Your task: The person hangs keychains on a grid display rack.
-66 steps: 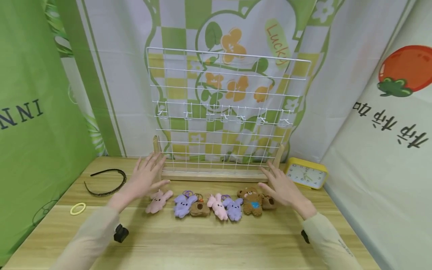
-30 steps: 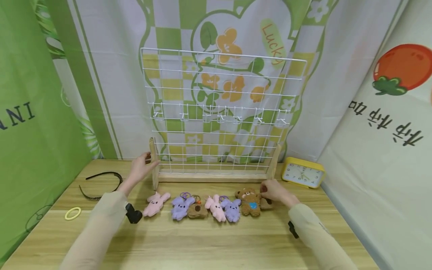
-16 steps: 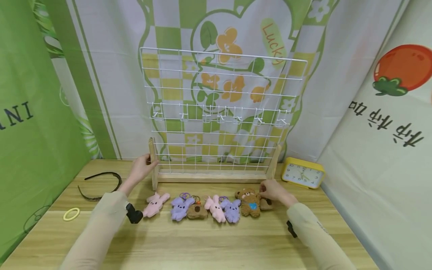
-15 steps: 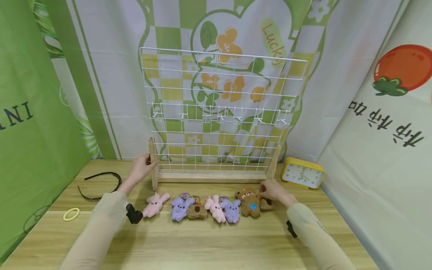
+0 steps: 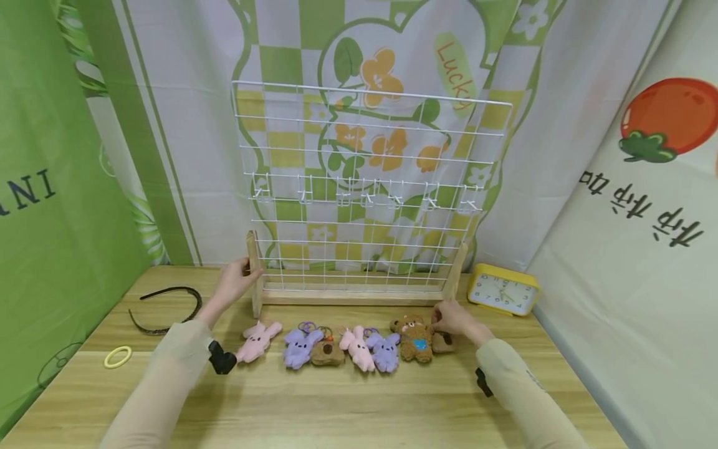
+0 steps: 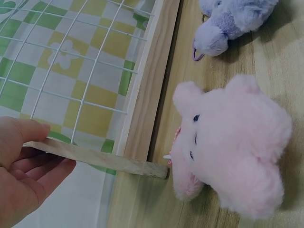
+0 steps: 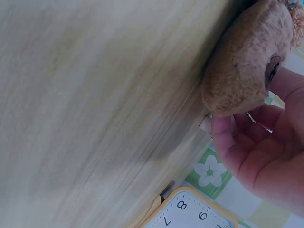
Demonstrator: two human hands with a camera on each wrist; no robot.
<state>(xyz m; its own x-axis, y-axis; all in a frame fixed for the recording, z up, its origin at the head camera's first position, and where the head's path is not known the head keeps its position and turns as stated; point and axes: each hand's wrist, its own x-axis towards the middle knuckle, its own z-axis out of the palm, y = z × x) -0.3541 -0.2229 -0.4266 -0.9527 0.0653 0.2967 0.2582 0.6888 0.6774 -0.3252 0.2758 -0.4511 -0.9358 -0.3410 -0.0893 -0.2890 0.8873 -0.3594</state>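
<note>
My left hand (image 5: 232, 284) grips the left wooden post (image 6: 104, 159) of a white wire grid rack (image 5: 359, 240), thumb on one side and fingers on the other. Small white hooks (image 5: 367, 196) line one of its rows. At the rack's right foot, my right hand (image 5: 455, 319) has its fingers curled at the top of a brown plush keychain (image 7: 242, 64); its fingertips are partly hidden. Beside that lies a brown teddy bear keychain (image 5: 416, 342). Further left are purple plush keychains (image 5: 301, 349), pink plush keychains (image 5: 359, 350) and another brown one (image 5: 327, 353).
A yellow alarm clock (image 5: 503, 290) stands right of the rack. On the left of the wooden table (image 5: 348, 411) lie a black headband (image 5: 196, 305) and a pale yellow ring (image 5: 118, 357). Printed curtains (image 5: 196, 137) hang close behind and on both sides.
Both hands were spread beside the rack's posts. The left fingers have closed round the left post; the right hand has come down to the brown plush keychain. Little moves in the last second.
</note>
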